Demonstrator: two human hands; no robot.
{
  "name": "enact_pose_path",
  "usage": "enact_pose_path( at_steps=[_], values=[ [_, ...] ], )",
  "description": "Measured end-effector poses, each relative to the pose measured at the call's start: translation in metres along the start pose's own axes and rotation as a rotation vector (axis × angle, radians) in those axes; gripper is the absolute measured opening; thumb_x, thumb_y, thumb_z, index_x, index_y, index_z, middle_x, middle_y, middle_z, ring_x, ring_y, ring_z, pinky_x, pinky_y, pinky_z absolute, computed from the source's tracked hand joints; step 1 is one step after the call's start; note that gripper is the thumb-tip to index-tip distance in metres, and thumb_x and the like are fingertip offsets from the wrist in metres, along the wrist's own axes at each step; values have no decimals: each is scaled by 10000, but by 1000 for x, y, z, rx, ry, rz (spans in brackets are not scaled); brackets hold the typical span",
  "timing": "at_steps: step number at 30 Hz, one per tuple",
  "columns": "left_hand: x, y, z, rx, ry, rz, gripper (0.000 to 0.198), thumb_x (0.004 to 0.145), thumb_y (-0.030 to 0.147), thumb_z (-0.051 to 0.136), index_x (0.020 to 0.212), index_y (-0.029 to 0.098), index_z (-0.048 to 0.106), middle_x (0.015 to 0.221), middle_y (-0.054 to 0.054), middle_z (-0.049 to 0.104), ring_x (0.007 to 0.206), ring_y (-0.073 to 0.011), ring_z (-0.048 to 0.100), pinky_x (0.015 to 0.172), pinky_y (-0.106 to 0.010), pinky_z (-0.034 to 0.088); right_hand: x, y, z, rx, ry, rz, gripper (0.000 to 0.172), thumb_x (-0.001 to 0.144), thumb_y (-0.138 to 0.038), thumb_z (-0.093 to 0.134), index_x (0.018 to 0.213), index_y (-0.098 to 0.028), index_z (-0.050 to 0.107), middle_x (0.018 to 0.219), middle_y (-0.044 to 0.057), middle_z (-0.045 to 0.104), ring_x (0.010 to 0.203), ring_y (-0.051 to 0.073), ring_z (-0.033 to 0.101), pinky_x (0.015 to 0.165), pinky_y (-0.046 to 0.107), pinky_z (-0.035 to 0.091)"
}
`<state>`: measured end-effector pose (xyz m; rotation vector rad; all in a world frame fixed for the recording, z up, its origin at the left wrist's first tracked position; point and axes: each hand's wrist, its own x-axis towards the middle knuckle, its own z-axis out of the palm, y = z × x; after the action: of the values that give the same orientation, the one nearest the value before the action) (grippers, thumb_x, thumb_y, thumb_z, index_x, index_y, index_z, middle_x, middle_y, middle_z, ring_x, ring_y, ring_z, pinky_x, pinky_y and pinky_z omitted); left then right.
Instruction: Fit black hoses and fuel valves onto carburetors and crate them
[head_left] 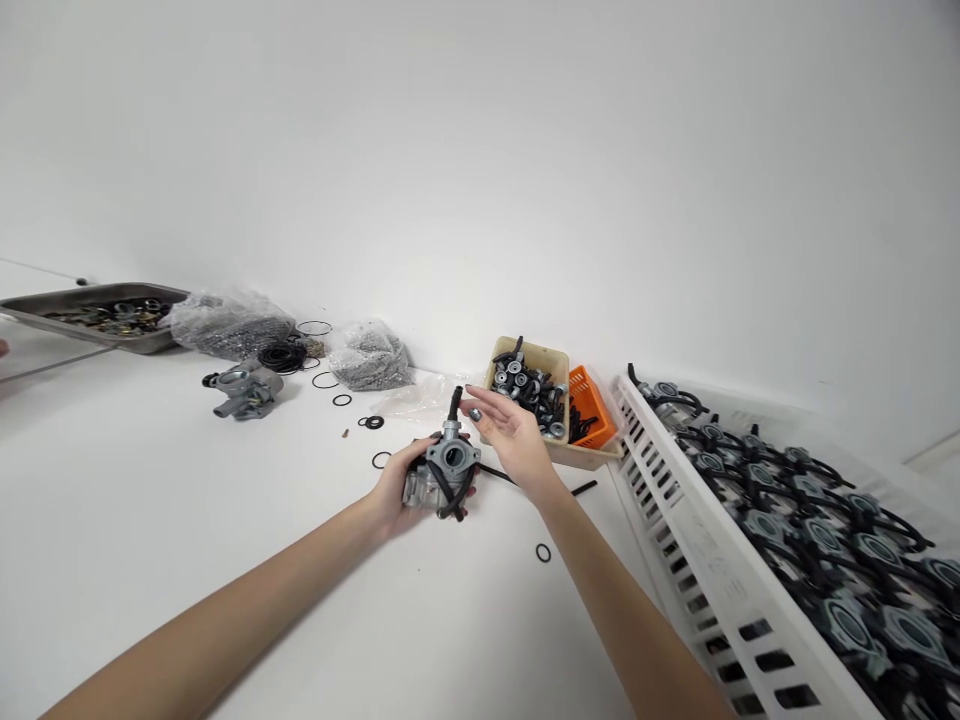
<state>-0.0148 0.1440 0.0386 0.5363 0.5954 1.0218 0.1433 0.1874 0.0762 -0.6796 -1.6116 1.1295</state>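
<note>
My left hand (pixel 400 490) is wrapped round a grey metal carburetor (pixel 455 456) with a clear bowl, holding it above the white table. A black rubber cap (pixel 455 402) stands up from its top, and a black hose (pixel 451 497) loops across its front. My right hand (pixel 513 438) is beside the cap, thumb and fingers stretched and a little apart. Its fingertips are close to the cap; whether they touch it I cannot tell. Behind the right wrist lies a straight black tube (pixel 584 488), partly hidden. A black O-ring (pixel 543 553) lies nearer to me.
A white crate (pixel 720 560) full of carburetors stands at right. Behind my hands are a cream bin (pixel 531 352) of capped parts and an orange basket (pixel 592 405). At left are another carburetor (pixel 246 390), bubble-wrapped bundles (pixel 232 322), loose rings and a metal tray (pixel 154 343) of small parts.
</note>
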Motion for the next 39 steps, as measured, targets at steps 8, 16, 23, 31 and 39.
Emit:
enact_pose_path(
  at_steps=[8,16,23,31,39],
  values=[
    [-1,-6,-13,34,-235,-156,669,820,658,409,1253,163,525,870,-165,710,688,-315,697,504,-412,555,-2,-3,6,41,84,40,175,689,-311,731,819,-195,713,887,51,710,852,202,663,820,388,555],
    [-4,-4,-10,59,-188,-186,767,768,743,394,1273,178,511,883,-160,709,663,-321,694,480,-410,546,-4,-4,7,-9,80,-19,147,710,-315,710,800,-200,695,855,46,697,839,203,654,805,386,550],
    [0,4,5,13,274,169,548,871,555,381,1176,141,570,863,-125,727,732,-279,706,595,-380,572,-5,1,6,-133,-46,4,591,776,-422,673,1309,-268,472,1217,93,606,1013,207,616,925,406,467],
    [9,14,-1,81,481,465,532,726,584,556,1174,304,617,1135,15,686,911,-227,673,562,-250,572,-14,20,24,-281,-99,101,1080,562,-446,828,1461,-316,245,1396,74,485,1259,270,479,1056,439,370],
    [11,11,2,376,463,395,728,713,711,442,1389,447,384,1379,95,527,1155,-318,570,668,-371,606,-2,44,18,-190,4,75,880,580,-415,828,1349,-267,428,1026,46,685,933,217,652,785,322,528]
  ],
)
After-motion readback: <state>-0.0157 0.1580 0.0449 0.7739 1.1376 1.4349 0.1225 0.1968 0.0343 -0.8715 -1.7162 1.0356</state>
